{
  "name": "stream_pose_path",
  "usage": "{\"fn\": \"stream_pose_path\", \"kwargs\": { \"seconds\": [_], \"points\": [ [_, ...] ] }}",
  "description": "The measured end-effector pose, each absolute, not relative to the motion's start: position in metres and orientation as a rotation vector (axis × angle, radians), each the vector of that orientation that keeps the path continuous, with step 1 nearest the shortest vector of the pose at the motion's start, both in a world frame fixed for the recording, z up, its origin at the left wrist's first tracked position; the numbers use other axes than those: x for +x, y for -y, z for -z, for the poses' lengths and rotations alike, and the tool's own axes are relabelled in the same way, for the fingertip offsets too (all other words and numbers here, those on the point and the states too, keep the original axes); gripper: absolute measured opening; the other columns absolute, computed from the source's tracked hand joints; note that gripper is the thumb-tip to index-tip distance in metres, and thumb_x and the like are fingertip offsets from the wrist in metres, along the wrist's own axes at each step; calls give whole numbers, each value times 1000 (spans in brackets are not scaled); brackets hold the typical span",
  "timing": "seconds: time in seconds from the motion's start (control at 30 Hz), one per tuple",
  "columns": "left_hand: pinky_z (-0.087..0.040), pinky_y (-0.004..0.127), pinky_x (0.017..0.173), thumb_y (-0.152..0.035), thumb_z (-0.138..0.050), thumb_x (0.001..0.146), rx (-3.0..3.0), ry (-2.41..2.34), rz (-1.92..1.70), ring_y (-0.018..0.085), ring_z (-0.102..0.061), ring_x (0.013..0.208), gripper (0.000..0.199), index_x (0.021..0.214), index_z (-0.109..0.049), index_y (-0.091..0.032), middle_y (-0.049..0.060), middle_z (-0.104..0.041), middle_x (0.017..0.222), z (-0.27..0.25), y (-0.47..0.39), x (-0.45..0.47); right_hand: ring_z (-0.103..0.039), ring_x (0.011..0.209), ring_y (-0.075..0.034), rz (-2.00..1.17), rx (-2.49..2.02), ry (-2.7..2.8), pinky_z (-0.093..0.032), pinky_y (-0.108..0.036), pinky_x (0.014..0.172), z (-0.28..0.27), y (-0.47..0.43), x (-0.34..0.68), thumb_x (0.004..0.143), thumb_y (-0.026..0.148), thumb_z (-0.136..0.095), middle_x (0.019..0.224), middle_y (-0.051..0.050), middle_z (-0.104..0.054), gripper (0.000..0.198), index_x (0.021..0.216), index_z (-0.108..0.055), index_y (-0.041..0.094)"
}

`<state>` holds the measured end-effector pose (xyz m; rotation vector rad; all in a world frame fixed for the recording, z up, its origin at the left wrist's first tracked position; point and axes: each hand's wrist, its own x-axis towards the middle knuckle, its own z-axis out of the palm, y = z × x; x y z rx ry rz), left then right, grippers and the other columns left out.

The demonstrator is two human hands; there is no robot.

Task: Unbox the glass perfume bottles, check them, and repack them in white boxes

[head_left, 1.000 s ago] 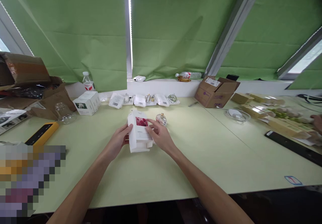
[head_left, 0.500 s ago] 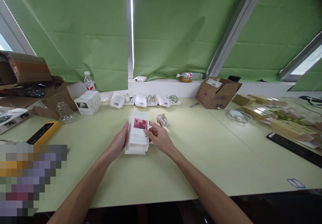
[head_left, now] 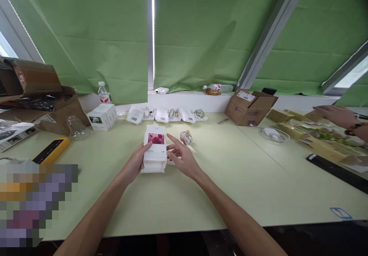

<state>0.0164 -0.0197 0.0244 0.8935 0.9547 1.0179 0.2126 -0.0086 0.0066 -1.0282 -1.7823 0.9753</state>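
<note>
A white carton with a rose picture (head_left: 156, 153) is held near the middle of the table. My left hand (head_left: 134, 163) grips its left side, thumb laid over the front face. On the other side, my right hand (head_left: 183, 157) has its fingers apart, index finger stretched along the carton's right edge; whether it touches there I cannot tell. Just beyond the right hand stands a round glass bottle with a gold-coloured top (head_left: 186, 137). A pale thing lies partly hidden between the carton and the right hand.
Behind stand several white packs with barcodes (head_left: 161, 115) and small glass bottles (head_left: 199, 113). White boxes (head_left: 101, 117), a glass jar (head_left: 77, 128) and a yellow power strip (head_left: 53, 151) are left. A cardboard box (head_left: 249, 108), a coiled cable (head_left: 274, 134) and another person's hand (head_left: 335, 116) are right.
My right hand has come off the carton's front to its right side. My left thumb now lies over the front. Another person's hand has appeared at the far right.
</note>
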Motion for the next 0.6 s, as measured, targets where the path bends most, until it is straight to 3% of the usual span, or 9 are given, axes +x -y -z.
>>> {"fn": "stream_pose_path", "kwargs": {
  "seconds": [0.2,0.6],
  "points": [
    [-52,34,79,-55,-57,81,819,-926,-1035,29,-65,100,59,128,-54,-19,10,-66,115,-17,15,13,-62,86,-16,-992,-947,1918,-54,-36,79,-11,10,214,84,19,-52,121,-5,-60,55,138,-44,32],
    [-52,36,79,-55,-56,81,798,-905,-1052,29,-66,99,55,123,-60,-19,9,-68,114,-14,12,11,-63,92,-18,-1085,-890,1945,-54,-36,79,-16,14,216,84,26,-58,132,-8,-52,62,142,-36,32]
  ]
}}
